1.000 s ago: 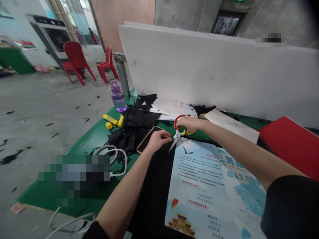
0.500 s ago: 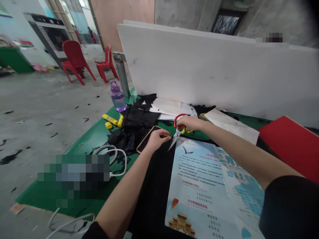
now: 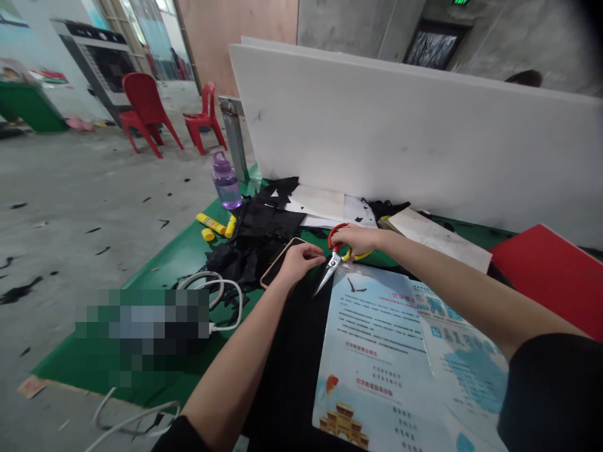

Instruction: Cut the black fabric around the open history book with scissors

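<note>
My right hand [image 3: 357, 240] grips scissors [image 3: 333, 262] with red and yellow handles, blades pointing down and toward me over a black cloth [image 3: 287, 358]. Just left of the blades, my left hand [image 3: 301, 263] has its fingertips pinched at the cloth's upper edge. Beneath that hand lies a phone [image 3: 272, 274], partly covered by it. Printed blue leaflets [image 3: 367, 358] rest on the cloth, below the scissors and under my right forearm.
Black scraps [image 3: 264, 220] pile up near a purple bottle [image 3: 227, 182] and yellow glue sticks [image 3: 210, 223]. A white cable [image 3: 240, 301] loops at left. White boards [image 3: 400, 132] stand behind; a red board [image 3: 551, 276] lies right. Red chairs [image 3: 146, 103] stand beyond.
The scissors have swung slightly, their tips shifting down and left, and the handles look closer together. My left hand stays nearly in place. The whole view has shifted a little.
</note>
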Motion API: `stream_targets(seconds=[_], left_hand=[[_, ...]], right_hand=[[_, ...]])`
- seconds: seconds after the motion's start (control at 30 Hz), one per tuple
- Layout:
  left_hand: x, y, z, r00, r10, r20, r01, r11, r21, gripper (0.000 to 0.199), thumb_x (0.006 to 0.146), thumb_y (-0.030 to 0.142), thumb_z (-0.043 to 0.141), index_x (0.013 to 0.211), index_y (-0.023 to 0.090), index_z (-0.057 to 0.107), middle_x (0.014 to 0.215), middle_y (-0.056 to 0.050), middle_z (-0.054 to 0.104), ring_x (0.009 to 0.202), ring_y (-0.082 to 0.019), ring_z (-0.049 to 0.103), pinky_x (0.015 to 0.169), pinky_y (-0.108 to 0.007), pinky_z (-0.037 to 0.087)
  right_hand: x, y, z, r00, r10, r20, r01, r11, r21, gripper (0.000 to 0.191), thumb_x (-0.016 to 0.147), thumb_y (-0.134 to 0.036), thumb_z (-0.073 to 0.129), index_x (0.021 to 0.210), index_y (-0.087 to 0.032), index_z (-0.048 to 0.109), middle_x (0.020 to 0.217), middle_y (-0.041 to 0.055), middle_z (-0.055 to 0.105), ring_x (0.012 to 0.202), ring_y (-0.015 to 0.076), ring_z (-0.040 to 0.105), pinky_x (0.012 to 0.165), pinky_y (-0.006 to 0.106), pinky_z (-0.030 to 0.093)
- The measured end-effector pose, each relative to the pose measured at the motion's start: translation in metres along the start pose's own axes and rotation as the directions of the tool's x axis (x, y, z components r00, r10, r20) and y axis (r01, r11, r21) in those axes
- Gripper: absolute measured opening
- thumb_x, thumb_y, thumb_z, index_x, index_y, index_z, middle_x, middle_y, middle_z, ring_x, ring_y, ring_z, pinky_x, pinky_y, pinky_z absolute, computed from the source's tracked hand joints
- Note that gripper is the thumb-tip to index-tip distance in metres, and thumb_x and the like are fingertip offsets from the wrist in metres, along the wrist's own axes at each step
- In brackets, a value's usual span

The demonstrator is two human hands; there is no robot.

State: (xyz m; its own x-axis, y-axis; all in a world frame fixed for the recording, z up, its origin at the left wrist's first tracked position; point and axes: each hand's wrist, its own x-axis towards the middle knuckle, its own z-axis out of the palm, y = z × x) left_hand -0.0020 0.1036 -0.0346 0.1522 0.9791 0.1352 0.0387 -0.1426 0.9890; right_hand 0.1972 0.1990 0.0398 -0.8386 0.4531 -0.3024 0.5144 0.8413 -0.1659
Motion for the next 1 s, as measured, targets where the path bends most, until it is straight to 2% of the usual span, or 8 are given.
stream_targets(seconds=[0.1, 0.27, 0.37, 0.5, 0.63, 0.77, 0.9, 1.0], left_hand=[[0.000, -0.002, 0.000, 1.000, -0.001, -0.002, 0.001, 1.000, -0.009, 0.021, 0.064, 0.023, 0.076, 0.081, 0.014, 0.067, 0.074, -0.004, 0.069, 0.071, -0.016, 0.065, 0.068, -0.028, 0.051], [0.001, -0.002, 0.001, 1.000, 0.017, -0.014, -0.017, 1.000, -0.016, 0.018, 0.064, 0.021, 0.075, 0.079, 0.014, 0.066, 0.074, -0.003, 0.069, 0.069, -0.015, 0.064, 0.068, -0.027, 0.050], [0.001, -0.002, 0.001, 1.000, 0.017, -0.023, -0.017, 1.000, -0.025, 0.018, 0.065, 0.021, 0.075, 0.079, 0.015, 0.065, 0.074, -0.003, 0.069, 0.069, -0.015, 0.064, 0.068, -0.027, 0.050], [0.001, -0.001, 0.001, 1.000, 0.011, -0.020, -0.012, 0.999, -0.031, 0.019, 0.064, 0.022, 0.075, 0.078, 0.014, 0.065, 0.074, -0.003, 0.069, 0.068, -0.014, 0.064, 0.068, -0.027, 0.050], [0.002, -0.001, 0.001, 1.000, 0.010, -0.017, -0.010, 0.999, -0.038, 0.020, 0.064, 0.023, 0.075, 0.078, 0.014, 0.065, 0.073, -0.003, 0.069, 0.067, -0.014, 0.063, 0.067, -0.026, 0.050], [0.002, -0.002, 0.000, 1.000, 0.010, -0.012, -0.011, 0.999, -0.048, 0.020, 0.065, 0.025, 0.075, 0.079, 0.015, 0.064, 0.073, -0.002, 0.069, 0.068, -0.014, 0.063, 0.067, -0.027, 0.050], [0.001, 0.000, -0.002, 1.000, 0.015, 0.001, -0.015, 0.998, -0.053, 0.021, 0.064, 0.026, 0.076, 0.079, 0.015, 0.065, 0.074, -0.002, 0.068, 0.069, -0.014, 0.063, 0.068, -0.028, 0.050], [0.000, 0.002, -0.002, 1.000, 0.016, -0.005, -0.016, 0.999, -0.050, 0.020, 0.064, 0.025, 0.076, 0.078, 0.015, 0.065, 0.074, -0.002, 0.068, 0.068, -0.014, 0.063, 0.068, -0.028, 0.049]], right_hand=[[0.002, -0.003, 0.001, 0.999, -0.032, -0.030, 0.033, 0.999, 0.015, 0.046, 0.055, -0.011, 0.074, 0.099, -0.022, 0.064, 0.105, 0.0027, 0.066, 0.102, 0.0229, 0.056, 0.089, 0.032, 0.036], [-0.005, 0.002, 0.010, 0.997, -0.003, -0.072, 0.010, 0.995, 0.096, 0.047, 0.055, 0.000, 0.064, 0.098, -0.019, 0.065, 0.093, 0.0023, 0.067, 0.082, 0.0162, 0.060, 0.066, 0.022, 0.040], [-0.008, 0.004, 0.019, 0.993, 0.006, -0.116, 0.002, 0.998, 0.067, 0.041, 0.057, -0.001, 0.061, 0.095, -0.018, 0.066, 0.081, 0.0020, 0.067, 0.071, 0.0147, 0.058, 0.060, 0.022, 0.037], [-0.009, 0.005, 0.027, 0.981, -0.058, -0.187, 0.060, 0.998, 0.007, 0.032, 0.061, -0.003, 0.059, 0.090, -0.017, 0.066, 0.071, 0.0003, 0.063, 0.061, 0.0128, 0.052, 0.059, 0.023, 0.034], [-0.008, 0.001, 0.024, 0.972, -0.095, -0.214, 0.098, 0.995, 0.000, 0.031, 0.063, -0.005, 0.060, 0.090, -0.018, 0.065, 0.084, 0.0029, 0.067, 0.078, 0.0166, 0.058, 0.071, 0.027, 0.035], [-0.009, -0.004, 0.015, 0.983, -0.051, -0.176, 0.052, 0.999, 0.000, 0.038, 0.061, -0.004, 0.061, 0.094, -0.022, 0.062, 0.097, 0.0007, 0.068, 0.097, 0.0199, 0.057, 0.087, 0.034, 0.029], [-0.010, -0.010, 0.010, 0.998, 0.011, -0.063, -0.009, 0.999, 0.043, 0.045, 0.058, -0.007, 0.066, 0.100, -0.023, 0.060, 0.102, 0.0021, 0.067, 0.101, 0.0227, 0.055, 0.090, 0.037, 0.026], [-0.011, -0.016, 0.009, 1.000, 0.015, -0.020, -0.015, 0.999, 0.036, 0.044, 0.060, -0.014, 0.070, 0.101, -0.022, 0.060, 0.104, 0.0034, 0.066, 0.103, 0.0245, 0.054, 0.090, 0.038, 0.026]])
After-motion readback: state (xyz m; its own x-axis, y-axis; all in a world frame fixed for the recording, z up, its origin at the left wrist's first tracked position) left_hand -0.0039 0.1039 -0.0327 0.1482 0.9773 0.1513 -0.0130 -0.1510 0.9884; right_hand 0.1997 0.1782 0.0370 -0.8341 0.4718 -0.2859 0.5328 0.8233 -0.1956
